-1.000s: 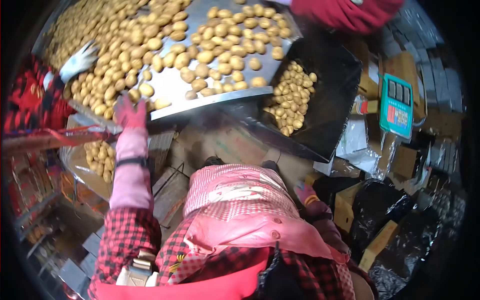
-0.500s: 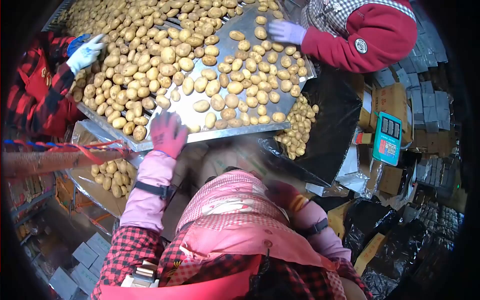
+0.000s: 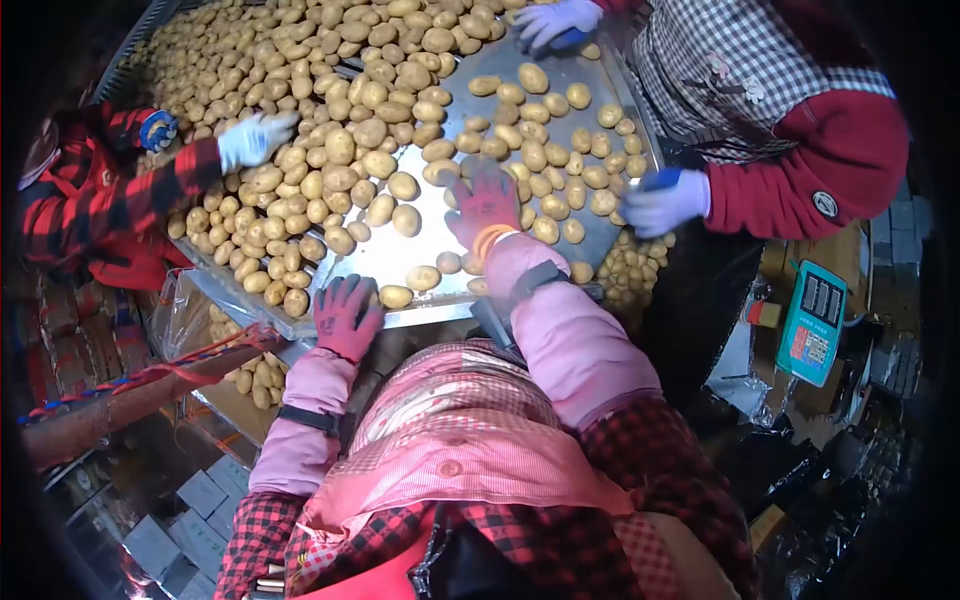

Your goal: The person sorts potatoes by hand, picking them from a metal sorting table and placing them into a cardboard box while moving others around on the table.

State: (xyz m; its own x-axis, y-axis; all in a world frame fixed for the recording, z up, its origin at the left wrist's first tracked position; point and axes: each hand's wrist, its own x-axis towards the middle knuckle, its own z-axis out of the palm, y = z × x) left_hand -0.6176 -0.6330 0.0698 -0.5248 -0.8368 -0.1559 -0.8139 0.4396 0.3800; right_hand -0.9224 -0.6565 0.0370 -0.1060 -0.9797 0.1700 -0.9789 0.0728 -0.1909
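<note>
Many potatoes (image 3: 339,147) lie on a sloping metal sorting table (image 3: 350,262). My left hand (image 3: 347,318), in a dark-tipped pink glove, rests on the table's near edge with its fingers apart, just left of a potato. Over the middle of the metal surface, my right hand (image 3: 487,208) reaches forward in a pink glove, slightly blurred. Its fingers are spread among the potatoes, and no potato shows in its grasp.
A person at the left reaches a white-gloved hand (image 3: 255,142) over the pile. At the right, another person's lilac-gloved hand (image 3: 668,203) is near the table edge. A green scale (image 3: 813,322) stands beyond black plastic. A rope-wrapped bar (image 3: 150,395) crosses at left.
My right hand has moved from beside my body up onto the table among the potatoes. My left hand stays at the near edge. Both other people's hands have shifted.
</note>
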